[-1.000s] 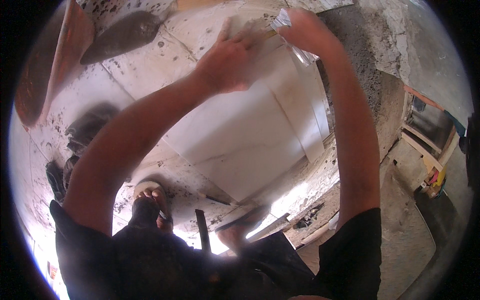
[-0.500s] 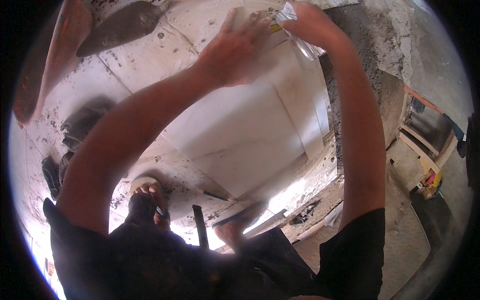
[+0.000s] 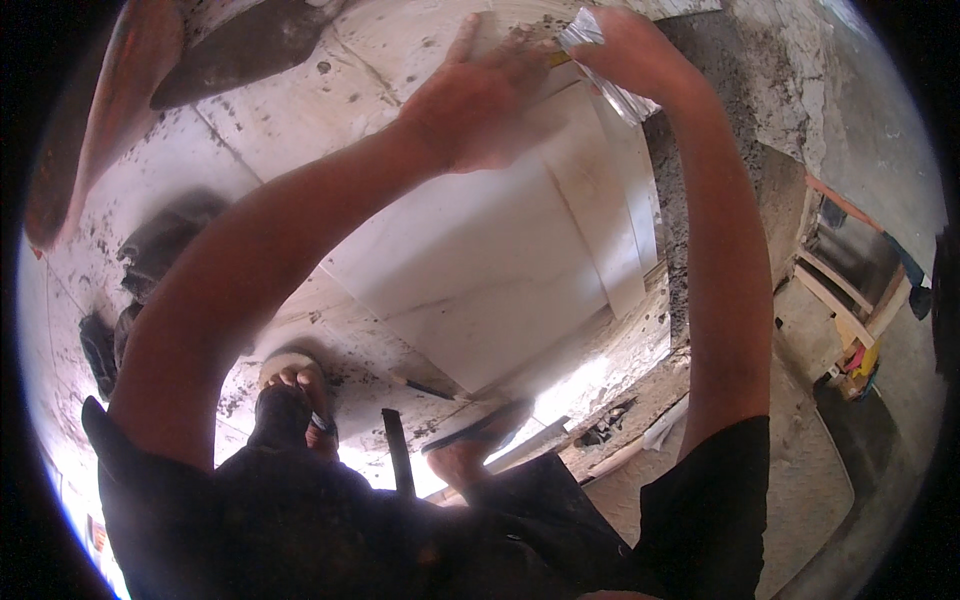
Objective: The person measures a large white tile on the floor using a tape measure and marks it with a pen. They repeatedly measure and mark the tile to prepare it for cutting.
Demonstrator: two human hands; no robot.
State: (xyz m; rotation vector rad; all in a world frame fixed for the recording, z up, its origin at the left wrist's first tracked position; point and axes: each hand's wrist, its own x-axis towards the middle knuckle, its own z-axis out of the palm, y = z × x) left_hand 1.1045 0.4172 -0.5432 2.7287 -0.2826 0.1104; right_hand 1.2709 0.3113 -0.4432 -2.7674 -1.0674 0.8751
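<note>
My left hand (image 3: 480, 100) lies flat with its fingers spread on the far part of a large white floor tile (image 3: 480, 280). It holds nothing. Just to its right, my right hand (image 3: 630, 50) is closed on a shiny silver metal tool (image 3: 615, 85) at the tile's far right corner. The tool's blade slants down toward a narrow white tile strip (image 3: 625, 230). A small yellow bit (image 3: 555, 58) shows between the two hands; what it is I cannot tell.
Grey mortar (image 3: 680, 200) borders the strip on the right. My sandalled feet (image 3: 295, 390) (image 3: 480, 450) stand on dirty tiles, with a dark bar (image 3: 397, 450) between them. A dark trowel blade (image 3: 240, 50) lies far left. A wooden frame (image 3: 840, 290) stands at right.
My left hand has slid a little farther up the tile and spread its fingers toward the right hand. The right hand keeps the metal tool at the corner.
</note>
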